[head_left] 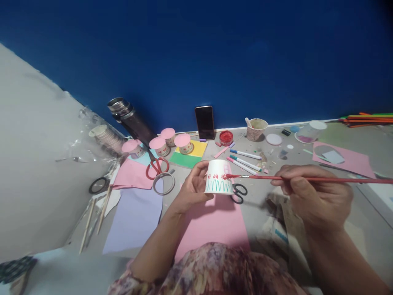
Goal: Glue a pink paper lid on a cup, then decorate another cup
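Note:
My left hand is closed round a white paper cup, held upside down above the pink paper sheet. Green zigzag strokes run along the cup's lower part, with red flower dabs above them and a pink drawn shape near its right side. In my right hand a long red paintbrush is pinched between thumb and fingers. Its red-coated tip meets the cup's right side at the row of dabs. Black-handled scissors lie partly hidden behind the cup.
Several pink-topped cups stand at the back left beside a dark flask and red-handled scissors. A phone leans on the blue wall. An open red paint pot, markers and a patterned cup are behind my hands.

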A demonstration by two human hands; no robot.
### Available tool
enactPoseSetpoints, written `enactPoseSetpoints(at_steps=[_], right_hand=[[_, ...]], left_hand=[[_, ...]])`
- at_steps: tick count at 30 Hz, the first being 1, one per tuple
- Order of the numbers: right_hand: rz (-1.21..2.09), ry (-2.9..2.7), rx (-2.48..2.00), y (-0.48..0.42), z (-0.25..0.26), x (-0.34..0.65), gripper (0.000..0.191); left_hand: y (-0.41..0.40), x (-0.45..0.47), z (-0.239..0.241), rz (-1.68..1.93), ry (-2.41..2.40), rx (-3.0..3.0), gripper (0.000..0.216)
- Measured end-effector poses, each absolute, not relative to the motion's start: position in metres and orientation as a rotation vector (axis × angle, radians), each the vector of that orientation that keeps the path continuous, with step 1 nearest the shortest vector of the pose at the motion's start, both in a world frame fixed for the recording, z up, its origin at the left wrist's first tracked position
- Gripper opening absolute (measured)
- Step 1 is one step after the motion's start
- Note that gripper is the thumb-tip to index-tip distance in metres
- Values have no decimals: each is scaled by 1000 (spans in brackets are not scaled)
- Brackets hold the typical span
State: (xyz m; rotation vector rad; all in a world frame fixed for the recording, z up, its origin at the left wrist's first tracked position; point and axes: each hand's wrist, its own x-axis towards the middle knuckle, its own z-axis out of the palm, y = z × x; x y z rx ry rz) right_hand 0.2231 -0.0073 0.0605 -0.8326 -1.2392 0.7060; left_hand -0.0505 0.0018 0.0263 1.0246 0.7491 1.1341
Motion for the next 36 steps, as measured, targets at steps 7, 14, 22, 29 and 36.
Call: enactPoseSetpoints(at_steps=[7,14,22,29,36], right_hand=[[760,-1168,-801,-7,67,218,9],[778,-1223,-916,-1,61,217,25],[700,-1895,-1003,3,46,203,91],[336,-2147,-1024,12,36,202,84],[329,-2292,-969,14,31,200,83]], left_hand=[[3,-51,28,1136,750,989,88],[-4,-39,26,1046,705,881,99],[-10,-28,26,994,728,942,99],[-2,-42,24,1074,739,1300,94],[-7,-49,29,940,1006,1789,88]])
